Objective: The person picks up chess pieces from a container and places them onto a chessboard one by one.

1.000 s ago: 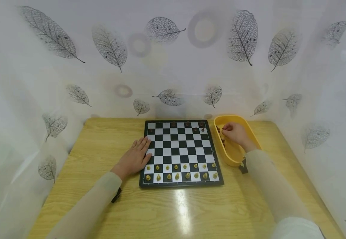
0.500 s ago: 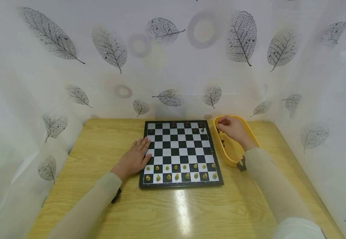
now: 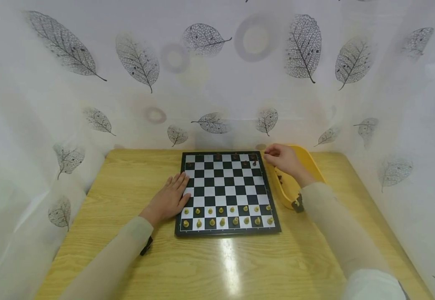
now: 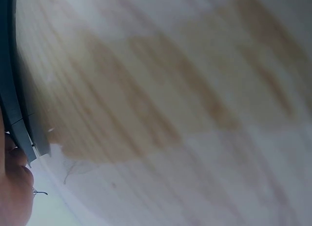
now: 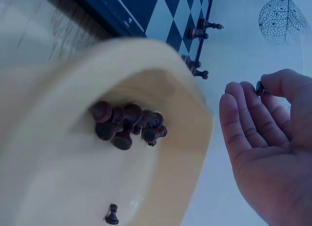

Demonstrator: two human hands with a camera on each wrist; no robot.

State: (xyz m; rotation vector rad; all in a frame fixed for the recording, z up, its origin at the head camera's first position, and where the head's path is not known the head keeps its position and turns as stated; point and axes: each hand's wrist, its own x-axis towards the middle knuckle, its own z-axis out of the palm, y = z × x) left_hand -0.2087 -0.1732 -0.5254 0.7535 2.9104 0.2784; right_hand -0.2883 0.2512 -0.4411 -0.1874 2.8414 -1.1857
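My left hand point(image 3: 170, 198) lies flat on the left edge of the black-and-white chessboard point(image 3: 220, 181), fingers straight. In the left wrist view only a bit of that hand point(image 4: 17, 196) shows beside the board's dark side point(image 4: 9, 74). Thumb and fingertips of my right hand point(image 3: 285, 162) pinch a small dark chess piece point(image 5: 260, 88), most of it hidden by the fingers. This hand is above the rim of the yellow tray point(image 3: 309, 160), near the board's far right corner. Inside the tray, several dark chess pieces point(image 5: 127, 124) lie in a heap, and one pawn point(image 5: 112, 215) lies apart.
Two rows of yellow chess pieces point(image 3: 222, 222) stand on the board's near side. Several dark brown pieces point(image 3: 235, 156) stand along the far rows. The wooden table point(image 3: 142, 162) ends at a leaf-patterned curtain point(image 3: 217, 91) behind and at the sides.
My right hand has risen from inside the tray and moved left toward the board's far right corner, carrying the dark chess piece. The left hand stays in place.
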